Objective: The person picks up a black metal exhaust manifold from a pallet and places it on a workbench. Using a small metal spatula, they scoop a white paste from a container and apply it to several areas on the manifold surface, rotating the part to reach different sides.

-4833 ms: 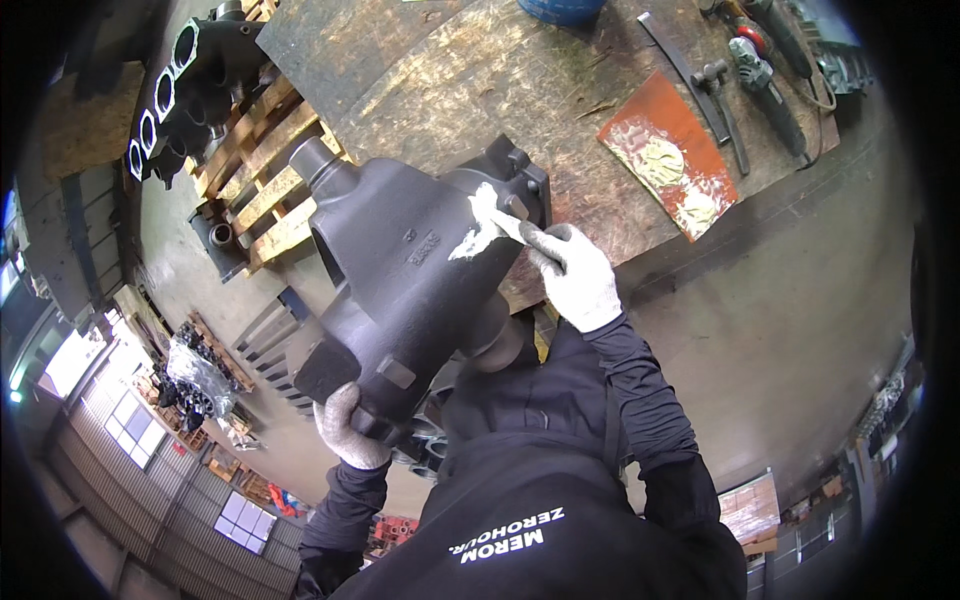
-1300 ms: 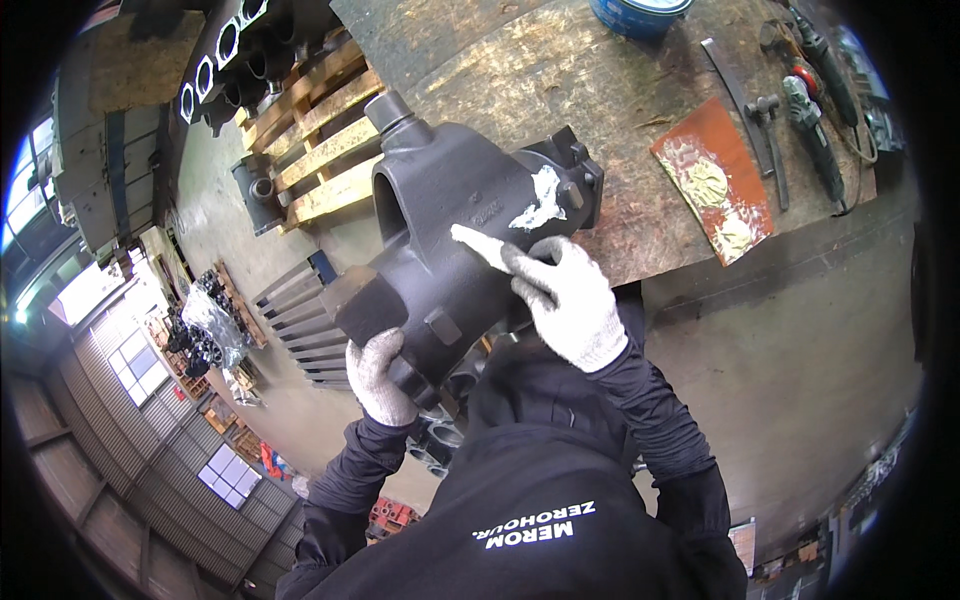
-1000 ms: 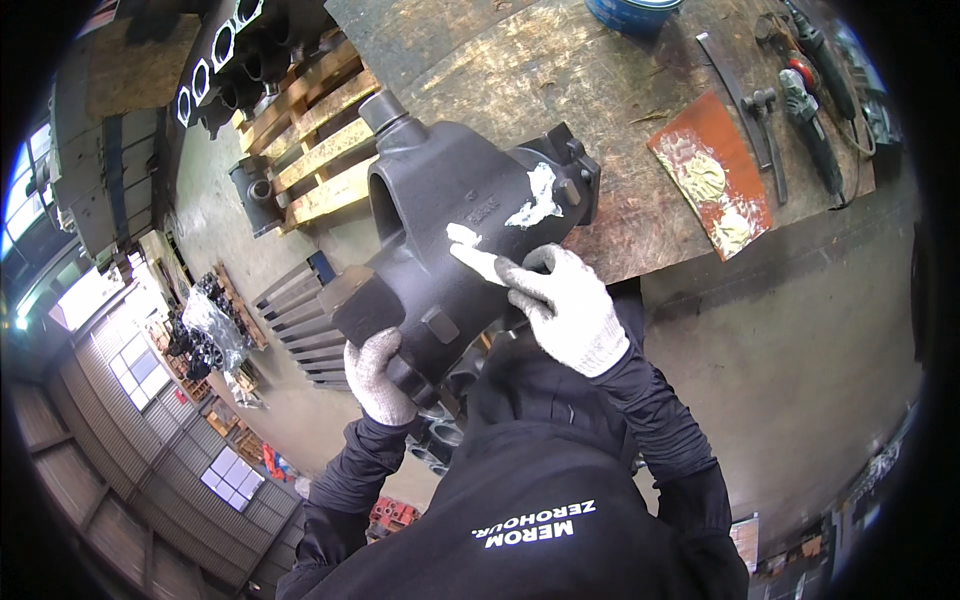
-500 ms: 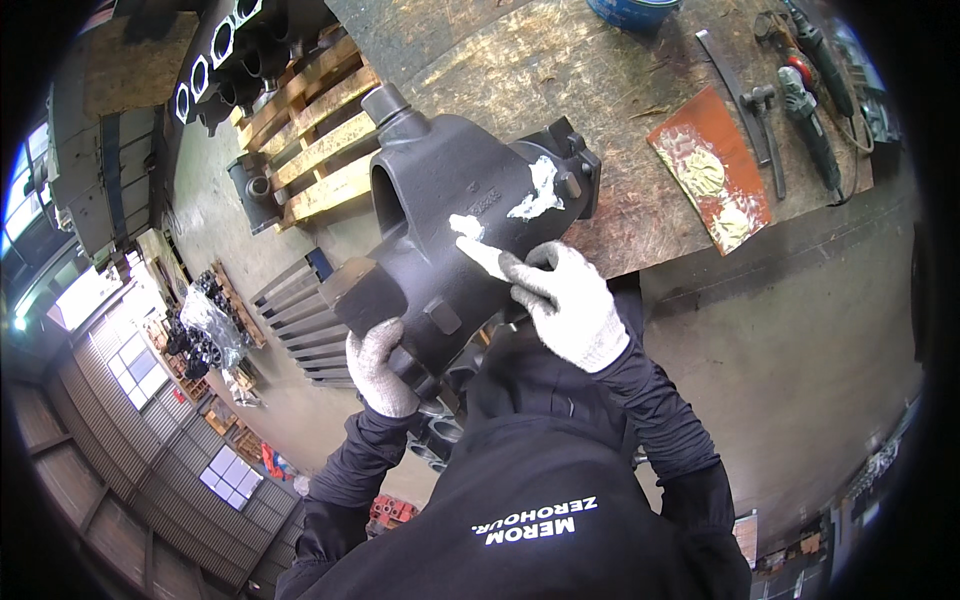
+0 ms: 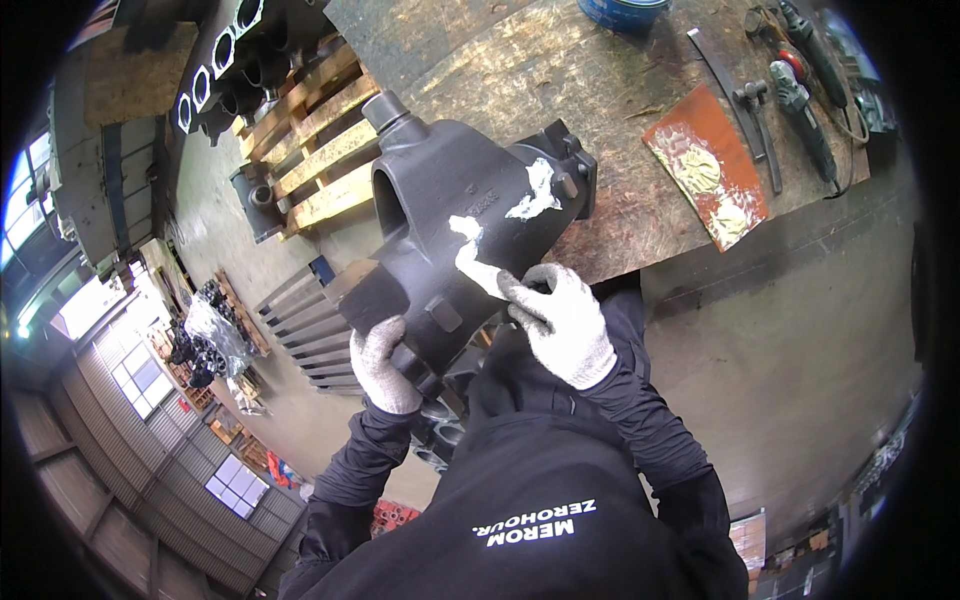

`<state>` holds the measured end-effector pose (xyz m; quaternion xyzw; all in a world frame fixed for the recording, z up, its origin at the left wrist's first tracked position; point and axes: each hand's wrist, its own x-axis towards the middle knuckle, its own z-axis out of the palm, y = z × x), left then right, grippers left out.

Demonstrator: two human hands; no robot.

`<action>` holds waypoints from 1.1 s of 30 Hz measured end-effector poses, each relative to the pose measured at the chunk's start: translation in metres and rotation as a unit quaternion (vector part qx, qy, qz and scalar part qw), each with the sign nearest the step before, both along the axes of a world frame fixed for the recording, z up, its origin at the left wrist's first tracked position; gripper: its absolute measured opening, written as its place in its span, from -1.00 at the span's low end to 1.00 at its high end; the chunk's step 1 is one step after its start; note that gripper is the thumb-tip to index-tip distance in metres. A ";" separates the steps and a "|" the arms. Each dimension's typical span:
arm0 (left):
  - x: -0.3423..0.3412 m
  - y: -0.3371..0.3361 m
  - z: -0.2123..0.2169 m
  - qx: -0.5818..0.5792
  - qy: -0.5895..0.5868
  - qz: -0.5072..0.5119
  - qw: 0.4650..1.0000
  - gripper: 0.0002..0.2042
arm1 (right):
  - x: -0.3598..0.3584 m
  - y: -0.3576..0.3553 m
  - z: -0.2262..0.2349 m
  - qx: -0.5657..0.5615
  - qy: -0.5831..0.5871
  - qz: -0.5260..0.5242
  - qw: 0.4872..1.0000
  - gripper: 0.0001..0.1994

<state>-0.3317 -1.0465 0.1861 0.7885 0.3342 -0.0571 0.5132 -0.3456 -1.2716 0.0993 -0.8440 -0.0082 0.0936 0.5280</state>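
A large black metal casting (image 5: 430, 160), with a short round stub at its upper left, lies tilted in front of me at the workbench's edge. My left hand (image 5: 382, 367), in a whitish knit glove, is closed around its near-left end. In my gloved right hand (image 5: 566, 328), a white putty spreader (image 5: 483, 276) is pinched between thumb and fingers. The spreader's blade rests on the casting's upper face, just below a small white putty patch (image 5: 465, 228). Another putty smear (image 5: 537, 192) sits farther right on the casting, near its bolted end.
On the wooden workbench (image 5: 480, 70) lie an orange board (image 5: 690, 118) with pale putty, a flat metal bar (image 5: 722, 80), a hammer (image 5: 756, 98) and an angle grinder (image 5: 803, 112). A blue tin (image 5: 625, 12) stands at the far edge. Wooden pallets (image 5: 320, 160) are left of the bench.
My right hand has drawn the spreader toward me, away from the far putty. The putty patch beside the blade looks longer. My left hand keeps its hold on the casting.
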 end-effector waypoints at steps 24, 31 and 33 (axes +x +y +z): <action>0.001 0.004 0.001 -0.015 0.013 0.040 0.999 -0.83 | 0.206 -0.040 -0.090 0.067 -0.118 0.353 0.926 -0.41; 0.005 -0.001 0.009 -0.080 0.033 0.097 0.991 -0.78 | 0.234 -0.009 -0.103 0.045 -0.173 0.408 0.895 -0.45; 0.003 0.002 0.009 -0.090 0.039 0.098 0.990 -0.72 | 0.237 -0.007 -0.107 0.019 -0.165 0.444 0.880 -0.42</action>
